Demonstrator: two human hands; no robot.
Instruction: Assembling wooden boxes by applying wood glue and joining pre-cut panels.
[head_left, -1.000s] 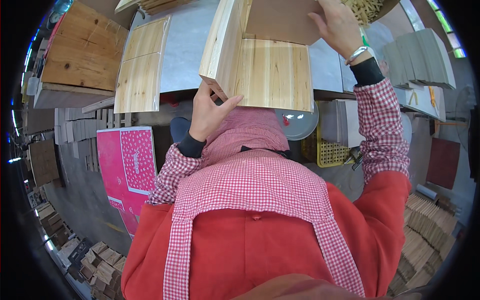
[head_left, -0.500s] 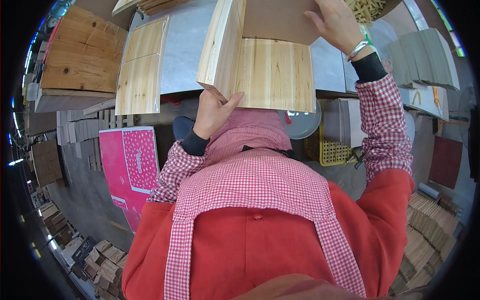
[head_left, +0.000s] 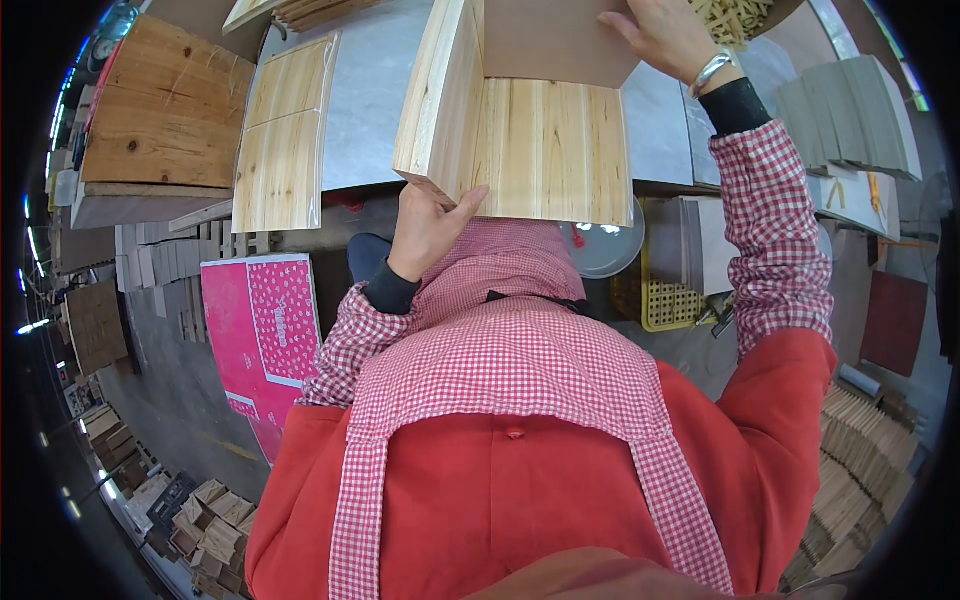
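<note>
A pale wooden panel [head_left: 552,150] lies flat on the table, its near edge overhanging the front. Along its left side a thick wooden piece [head_left: 437,100] stands upright, and a brown board [head_left: 555,42] meets the panel's far edge. My left hand [head_left: 430,228] grips the near corner where upright piece and panel meet, thumb on top and the other fingers mostly hidden beneath. At the brown board's right side is my right hand [head_left: 668,38], thumb stretched out over the board. Its other fingers are partly cut off by the upper rim.
Left on the table are wooden panels [head_left: 282,140] and a large wooden box [head_left: 165,105]. Yellowish strips [head_left: 732,18] are heaped at the far right, beyond stacked grey boards [head_left: 845,115]. Below stand a yellow crate [head_left: 668,305], a round basin [head_left: 607,250] and a pink carton [head_left: 235,340].
My right hand has shifted slightly left and up along the brown board. The left hand keeps its hold, and the wooden pieces stay almost where they were.
</note>
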